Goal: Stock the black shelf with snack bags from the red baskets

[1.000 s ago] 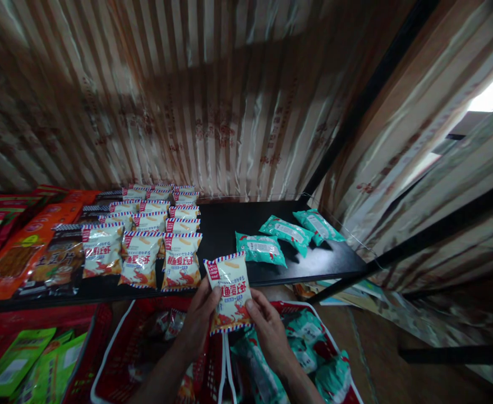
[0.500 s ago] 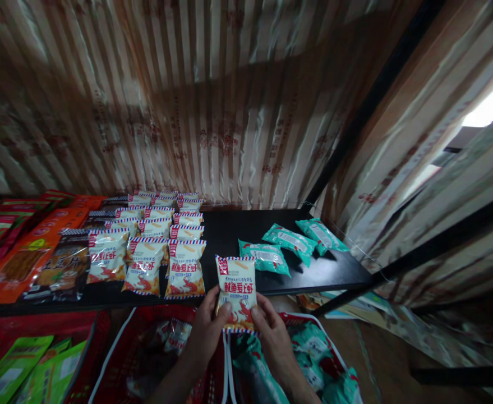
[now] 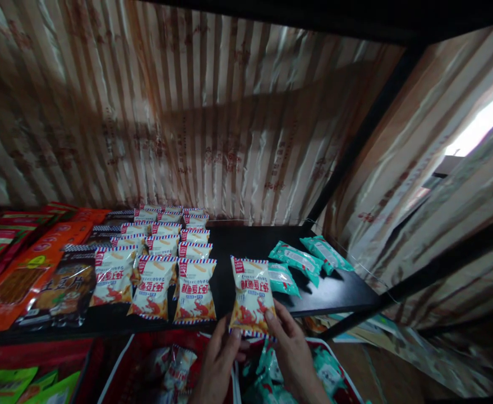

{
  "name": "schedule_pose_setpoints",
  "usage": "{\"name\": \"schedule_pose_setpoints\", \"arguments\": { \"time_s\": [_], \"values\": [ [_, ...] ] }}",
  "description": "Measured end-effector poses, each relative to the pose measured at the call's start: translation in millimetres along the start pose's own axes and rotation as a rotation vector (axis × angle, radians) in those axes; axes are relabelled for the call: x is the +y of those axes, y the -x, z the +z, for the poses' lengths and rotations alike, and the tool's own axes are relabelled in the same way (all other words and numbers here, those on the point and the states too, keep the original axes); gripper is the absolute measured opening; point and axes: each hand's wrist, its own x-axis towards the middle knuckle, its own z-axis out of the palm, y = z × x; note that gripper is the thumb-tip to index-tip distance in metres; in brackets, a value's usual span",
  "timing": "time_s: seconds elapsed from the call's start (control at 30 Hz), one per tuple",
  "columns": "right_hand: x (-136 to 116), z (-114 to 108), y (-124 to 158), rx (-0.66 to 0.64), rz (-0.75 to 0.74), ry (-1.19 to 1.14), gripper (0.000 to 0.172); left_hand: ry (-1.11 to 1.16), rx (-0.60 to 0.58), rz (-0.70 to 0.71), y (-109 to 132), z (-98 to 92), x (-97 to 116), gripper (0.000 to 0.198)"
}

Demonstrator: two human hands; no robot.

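Observation:
A white snack packet [image 3: 251,295] with red print and a striped edge is upright at the front edge of the black shelf [image 3: 246,241]. My left hand [image 3: 220,359] pinches its lower left corner and my right hand [image 3: 291,350] pinches its lower right corner. It stands just right of three rows of the same white packets [image 3: 168,264] lying on the shelf. Teal packets [image 3: 303,259] lie on the shelf to its right, one partly hidden behind it.
Orange and dark snack bags [image 3: 40,269] fill the shelf's left part. Below are red baskets: one [image 3: 166,365] holds white packets, another [image 3: 326,370] holds teal ones. Green packets [image 3: 23,387] lie at the lower left. A striped curtain hangs behind, and a black post [image 3: 351,151] marks the shelf's right corner.
Both hands have raised the white packet from above the baskets up to the shelf's front edge and a little right. The view has tilted, so the shelf sits lower in the picture.

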Motion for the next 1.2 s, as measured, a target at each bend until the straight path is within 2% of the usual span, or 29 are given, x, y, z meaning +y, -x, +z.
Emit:
{"name": "schedule_pose_setpoints", "arguments": {
  "time_s": [0.13, 0.23, 0.4, 0.53, 0.67, 0.9, 1.07, 1.2],
  "values": [
    [-37, 27, -34, -0.029, -0.016, -0.018, 0.051, -0.05, -0.004, 0.001, -2, -3.2, -3, 0.074],
    [-50, 47, -75, -0.028, -0.088, 0.007, 0.047, -0.042, -0.018, 0.011, -6, -6.9, -3, 0.075],
    [-46, 76, -137, 0.0, -0.073, 0.028, 0.032, 0.056, -0.049, 0.13, -20, -5.1, -5, 0.08],
    [-40, 85, -151, -0.016, -0.064, 0.043, 0.028, 0.084, -0.072, 0.227, -31, 4.1, -11, 0.081],
    [-38, 74, -136, -0.061, -0.054, 0.089, 0.036, 0.076, -0.031, 0.253, -34, 13.9, -13, 0.077],
    [-43, 21, -73, -0.25, -0.142, 0.318, 0.052, 0.19, 0.069, 0.337, -34, 37.2, -5, 0.084],
    [-40, -17, -26, -0.281, -0.123, 0.36, 0.054, 0.193, -0.042, 0.262, -23, 45.7, -1, 0.075],
    [-27, -43, 3, -0.216, -0.146, 0.408, 0.055, 0.133, -0.137, 0.276, -6, 43.1, -13, 0.073]
  ]
}}
